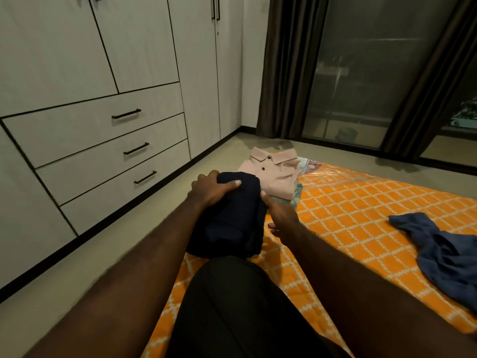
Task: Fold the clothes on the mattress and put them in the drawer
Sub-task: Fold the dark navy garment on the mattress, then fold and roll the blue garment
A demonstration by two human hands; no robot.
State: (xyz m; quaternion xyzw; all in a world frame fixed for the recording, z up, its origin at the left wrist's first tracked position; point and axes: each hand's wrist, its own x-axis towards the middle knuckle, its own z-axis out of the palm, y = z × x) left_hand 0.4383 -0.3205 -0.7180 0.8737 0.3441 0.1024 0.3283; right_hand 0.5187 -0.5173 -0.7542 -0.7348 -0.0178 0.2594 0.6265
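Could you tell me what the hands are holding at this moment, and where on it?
A folded dark navy garment: the left hand grips its far top edge, the right hand its right side.

1. An orange mattress with a white lattice pattern lies flat on the floor, running from 6 o'clock up toward 1 o'clock.
2. A folded dark navy garment rests on the mattress near centre, by its left edge.
3. At 12 o'clock, a folded pink collared shirt sits on top of a pale green folded piece.
4. At 3 o'clock, a crumpled blue garment lies unfolded.
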